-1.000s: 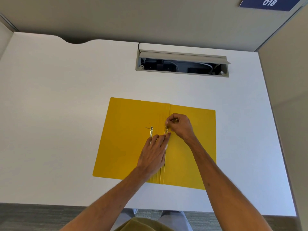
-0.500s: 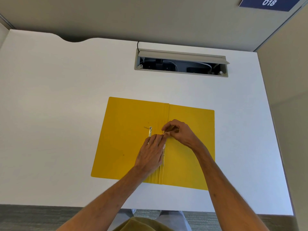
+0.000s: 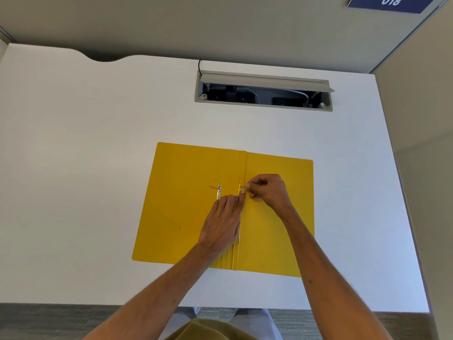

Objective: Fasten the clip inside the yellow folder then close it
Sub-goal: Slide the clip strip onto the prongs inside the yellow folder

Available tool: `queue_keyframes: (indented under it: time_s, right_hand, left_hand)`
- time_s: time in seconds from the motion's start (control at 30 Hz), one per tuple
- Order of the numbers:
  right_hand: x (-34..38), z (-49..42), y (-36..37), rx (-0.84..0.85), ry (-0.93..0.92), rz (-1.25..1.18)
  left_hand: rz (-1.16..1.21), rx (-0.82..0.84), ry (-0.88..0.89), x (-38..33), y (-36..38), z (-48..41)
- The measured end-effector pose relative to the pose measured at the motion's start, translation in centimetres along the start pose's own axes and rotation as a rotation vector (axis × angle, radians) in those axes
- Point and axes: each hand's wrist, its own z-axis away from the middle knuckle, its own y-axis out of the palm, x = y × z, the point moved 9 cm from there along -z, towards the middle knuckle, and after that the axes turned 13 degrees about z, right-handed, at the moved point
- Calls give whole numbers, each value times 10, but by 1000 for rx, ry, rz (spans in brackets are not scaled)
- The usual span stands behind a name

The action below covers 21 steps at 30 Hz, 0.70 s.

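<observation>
White desk [image 3: 73, 168], open yellow folder [image 3: 186, 217] lying flat mid-desk; left hand [image 3: 221, 224] flat, pinning the spine, right hand [image 3: 267, 190] pinching a thin metal clip [image 3: 242, 188] prong by the fold, so probably best to bend it flat while the left steadies.

Office cubicle: white desk [image 3: 98, 168], cable hatch [image 3: 263, 90], partition walls [image 3: 421, 143], numbered sign [image 3: 389, 2].
</observation>
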Motion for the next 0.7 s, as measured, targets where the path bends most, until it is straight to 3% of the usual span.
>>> queue_keyframes:
  time_s: [0.2, 0.43, 0.7]
  right_hand:
    - [9, -7, -3, -80, -17, 168]
    - [31, -21, 8, -33, -98, 461]
    - [32, -23, 14, -7, -118, 487]
  left_hand:
    - [-68, 19, 10, -5, 2, -6]
    - [-59, 31, -4, -10, 6, -9]
    - [10, 8, -68, -10, 9, -6]
